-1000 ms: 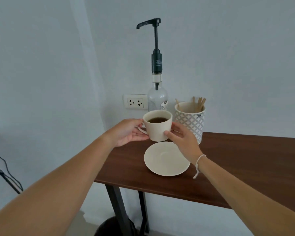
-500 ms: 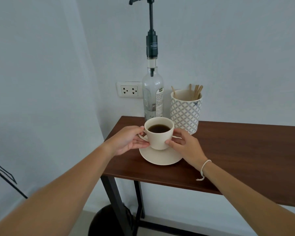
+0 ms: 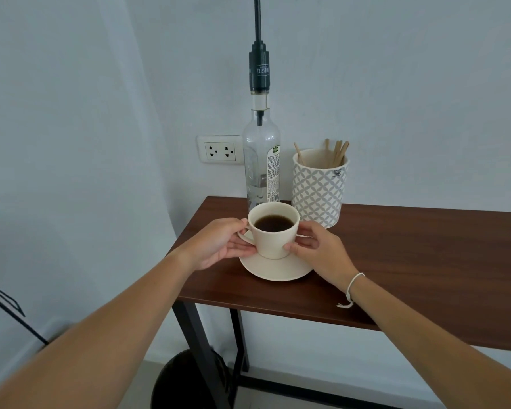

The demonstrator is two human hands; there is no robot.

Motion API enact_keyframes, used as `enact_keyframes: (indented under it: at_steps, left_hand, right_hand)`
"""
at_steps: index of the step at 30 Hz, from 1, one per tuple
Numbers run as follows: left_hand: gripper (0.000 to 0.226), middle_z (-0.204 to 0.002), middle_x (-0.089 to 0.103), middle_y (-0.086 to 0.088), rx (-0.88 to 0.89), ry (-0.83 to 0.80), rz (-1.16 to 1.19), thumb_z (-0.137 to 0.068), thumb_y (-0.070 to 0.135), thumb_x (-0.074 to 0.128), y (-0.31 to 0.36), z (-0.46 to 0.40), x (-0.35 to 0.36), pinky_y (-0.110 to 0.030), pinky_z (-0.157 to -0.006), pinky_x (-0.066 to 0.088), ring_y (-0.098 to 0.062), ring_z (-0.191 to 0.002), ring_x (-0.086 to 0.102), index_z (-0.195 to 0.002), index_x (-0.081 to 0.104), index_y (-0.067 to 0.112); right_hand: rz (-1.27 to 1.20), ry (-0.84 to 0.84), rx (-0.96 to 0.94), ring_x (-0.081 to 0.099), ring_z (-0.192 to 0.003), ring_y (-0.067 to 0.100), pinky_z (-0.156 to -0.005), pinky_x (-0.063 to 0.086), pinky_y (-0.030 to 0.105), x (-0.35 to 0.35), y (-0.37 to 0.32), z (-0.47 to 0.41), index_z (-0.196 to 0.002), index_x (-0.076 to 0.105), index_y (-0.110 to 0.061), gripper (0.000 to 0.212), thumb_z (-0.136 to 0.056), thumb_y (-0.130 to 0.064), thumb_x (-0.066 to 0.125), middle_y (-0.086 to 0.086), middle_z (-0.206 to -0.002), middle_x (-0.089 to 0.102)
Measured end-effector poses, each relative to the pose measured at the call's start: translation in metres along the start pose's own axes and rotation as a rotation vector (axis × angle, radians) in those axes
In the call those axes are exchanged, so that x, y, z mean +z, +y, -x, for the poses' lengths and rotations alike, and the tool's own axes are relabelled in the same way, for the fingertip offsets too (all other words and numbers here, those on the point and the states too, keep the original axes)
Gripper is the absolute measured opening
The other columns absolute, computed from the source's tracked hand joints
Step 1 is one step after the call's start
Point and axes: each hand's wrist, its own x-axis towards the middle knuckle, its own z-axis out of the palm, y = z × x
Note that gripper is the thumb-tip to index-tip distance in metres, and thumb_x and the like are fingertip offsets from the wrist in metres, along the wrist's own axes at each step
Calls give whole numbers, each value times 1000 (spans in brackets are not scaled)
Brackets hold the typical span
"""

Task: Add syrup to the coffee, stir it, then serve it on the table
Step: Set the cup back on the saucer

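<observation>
A cream cup [image 3: 273,242] of dark coffee [image 3: 273,223] sits on a cream saucer [image 3: 278,270] on the brown wooden table [image 3: 410,261]. My left hand [image 3: 219,243] grips the cup by its handle on the left side. My right hand [image 3: 316,249] holds the cup's right side with thumb and fingers. Behind the cup stands a clear syrup bottle [image 3: 261,160] with a tall dark pump [image 3: 259,69]; the pump's spout is out of frame. A patterned white holder [image 3: 319,187] with several wooden stir sticks [image 3: 338,152] stands to the bottle's right.
A wall socket [image 3: 220,150] is behind the bottle on the left. The table's left edge lies close to my left hand. A dark round object [image 3: 186,382] sits on the floor beside the table's black legs. Bare tabletop stretches to the right.
The cup, held in the air above the saucer a second ago, came down onto the saucer. Both hands kept their grip. The view tilted down.
</observation>
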Motion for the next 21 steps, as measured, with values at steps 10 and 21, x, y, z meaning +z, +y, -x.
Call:
enact_keyframes:
  at_steps: [10, 21]
  left_hand:
    - [23, -96, 68, -27, 23, 47, -53, -97, 27, 46, -4, 2, 3, -33, -80, 59, -28, -89, 72, -85, 49, 7]
    - [27, -98, 69, -22, 159, 164, -84, -97, 33, 46, -22, 1, 12, -37, -84, 57, -27, -90, 72, -105, 59, 11]
  right_hand:
    - [20, -14, 2, 63, -105, 15, -78, 50, 4, -4, 1, 0, -122, 56, -7, 49, -77, -8, 75, 3, -115, 63]
    - [6, 9, -16, 63, -102, 14, -78, 50, 4, -4, 5, 2, -119, 57, -6, 48, -76, -8, 76, 3, -113, 64]
